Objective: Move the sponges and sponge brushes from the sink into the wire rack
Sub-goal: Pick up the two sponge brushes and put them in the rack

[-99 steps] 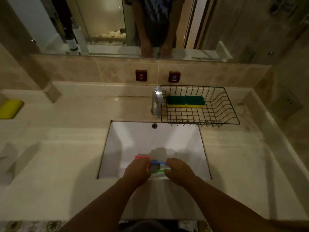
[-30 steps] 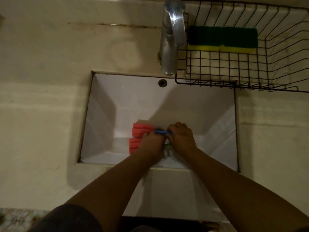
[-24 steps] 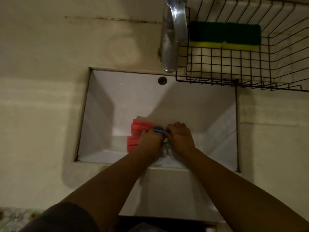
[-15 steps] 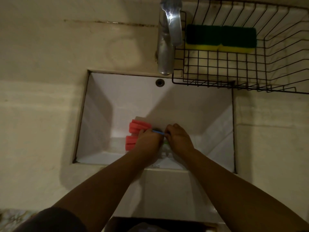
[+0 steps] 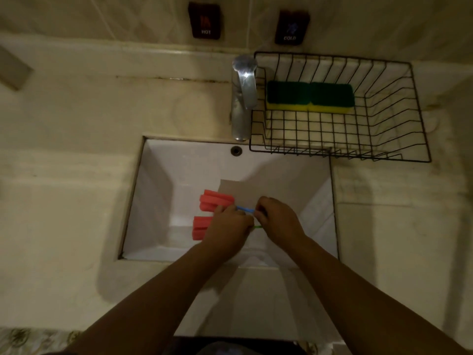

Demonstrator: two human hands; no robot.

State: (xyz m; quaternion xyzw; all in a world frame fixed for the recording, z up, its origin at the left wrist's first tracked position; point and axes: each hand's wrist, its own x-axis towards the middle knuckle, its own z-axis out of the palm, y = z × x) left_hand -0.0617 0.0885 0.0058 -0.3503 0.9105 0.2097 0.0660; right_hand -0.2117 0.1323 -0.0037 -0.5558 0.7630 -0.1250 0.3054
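Both bare hands are down inside the white rectangular sink [image 5: 158, 190], close together near its near wall. The left hand [image 5: 225, 231] has its fingers curled together around the sponge brushes, and 2 red ribbed foam brush heads stick out to its left: the far red foam head [image 5: 213, 202] and the near red foam head [image 5: 201, 226], one just beside the other. The right hand [image 5: 277, 217] sits just right of the left, its fingers pinched together on the thin blue plastic handle [image 5: 245, 209] that bridges the small gap between the hands. A thin green plastic handle [image 5: 258, 227] shows just below it, at the near edge of the right hand; whether the right fingers grip it too, I cannot tell.

On the beige stone counter [image 5: 64, 175], far and right of the sink, stands the black wire rack [image 5: 419, 139]. Inside it, against the far side, lie 2 green-topped yellow rectangular sponges [image 5: 309, 98], touching end to end. The chrome tap [image 5: 243, 98] stands just left of the rack. On the tiled wall behind are 2 dark labels, HOT [image 5: 204, 20] and COLD [image 5: 290, 28].
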